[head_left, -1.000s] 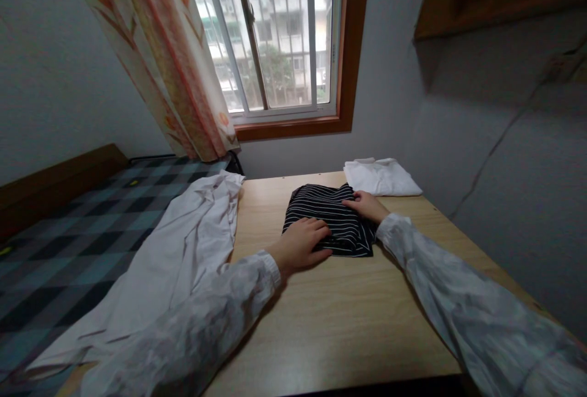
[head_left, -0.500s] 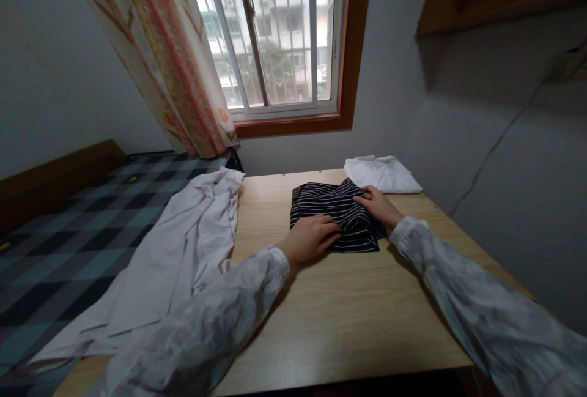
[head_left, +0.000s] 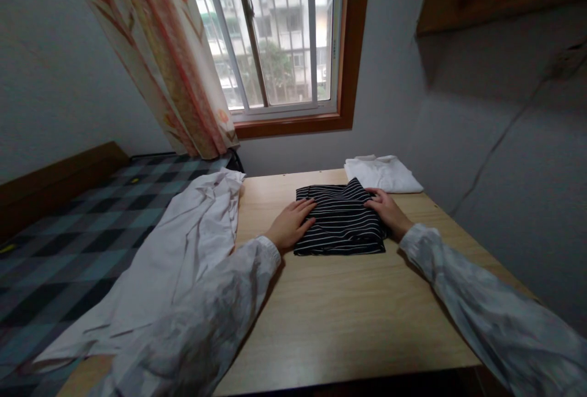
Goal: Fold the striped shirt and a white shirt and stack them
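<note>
A folded black garment (head_left: 339,219) with thin white stripes lies on the light wooden table (head_left: 358,311). Its far edge rises to a small peak near the right side, and its near edge is fairly straight. My left hand (head_left: 292,223) rests flat over the garment's left edge, fingers stretched and slightly apart. At the opposite edge is my right hand (head_left: 389,211), thumb and fingers apart and touching the cloth. What lies under my right palm is hidden.
A folded white garment (head_left: 384,175) sits at the table's far right corner. Another white garment (head_left: 183,244) lies spread along the left side, beside a bed with a checked cover (head_left: 82,244). A window (head_left: 284,36) and flowered curtain (head_left: 160,60) are behind.
My left hand has moved left, from the garment's near middle to its left edge. The cloth now lies flatter and squarer. My right hand has shifted slightly right.
</note>
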The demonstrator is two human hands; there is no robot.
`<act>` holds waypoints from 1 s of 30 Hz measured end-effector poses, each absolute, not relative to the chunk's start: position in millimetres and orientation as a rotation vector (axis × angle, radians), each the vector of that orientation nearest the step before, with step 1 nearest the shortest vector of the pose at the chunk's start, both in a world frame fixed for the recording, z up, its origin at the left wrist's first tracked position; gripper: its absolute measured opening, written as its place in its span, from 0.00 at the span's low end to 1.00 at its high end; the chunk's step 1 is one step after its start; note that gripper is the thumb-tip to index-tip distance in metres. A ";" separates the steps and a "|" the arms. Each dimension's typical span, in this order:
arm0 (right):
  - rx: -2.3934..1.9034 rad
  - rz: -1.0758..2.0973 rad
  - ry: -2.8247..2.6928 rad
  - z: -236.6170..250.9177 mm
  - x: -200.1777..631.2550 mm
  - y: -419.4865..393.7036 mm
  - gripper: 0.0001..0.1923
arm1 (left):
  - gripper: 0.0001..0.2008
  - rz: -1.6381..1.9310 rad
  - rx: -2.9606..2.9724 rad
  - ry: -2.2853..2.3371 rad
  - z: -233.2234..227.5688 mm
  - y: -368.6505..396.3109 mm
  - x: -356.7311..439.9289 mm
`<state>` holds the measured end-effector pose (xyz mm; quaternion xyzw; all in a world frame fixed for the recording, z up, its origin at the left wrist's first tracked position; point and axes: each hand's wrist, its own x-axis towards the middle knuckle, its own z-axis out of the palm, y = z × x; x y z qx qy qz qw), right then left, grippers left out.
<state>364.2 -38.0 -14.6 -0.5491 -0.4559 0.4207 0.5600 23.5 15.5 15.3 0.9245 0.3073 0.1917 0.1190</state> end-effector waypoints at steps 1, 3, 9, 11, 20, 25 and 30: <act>-1.286 0.995 -1.029 -12.2 363.0 -40.1 0.29 | 0.30 0.505 2.748 0.887 10.9 14.4 20.6; -1.272 0.980 -0.976 -9.6 361.5 -45.1 0.33 | 0.35 0.449 2.814 0.872 4.6 10.9 16.2; -1.466 0.770 -1.296 -19.1 373.7 -54.4 0.35 | 0.50 0.431 2.938 0.789 7.6 5.5 13.4; -1.635 0.505 -1.512 -21.5 379.2 -55.8 0.30 | 0.50 0.411 2.984 0.705 12.5 3.5 14.3; -1.135 0.075 -2.242 -2.2 357.3 -88.4 0.34 | 0.49 0.339 2.977 0.488 17.8 -10.9 18.9; -1.211 0.223 -2.402 -22.8 376.8 -99.1 0.40 | 0.33 0.344 2.898 0.537 17.4 -6.4 12.2; -1.334 0.232 -2.361 -35.1 411.2 -99.8 0.40 | 0.25 0.483 2.737 0.579 14.8 -6.4 4.7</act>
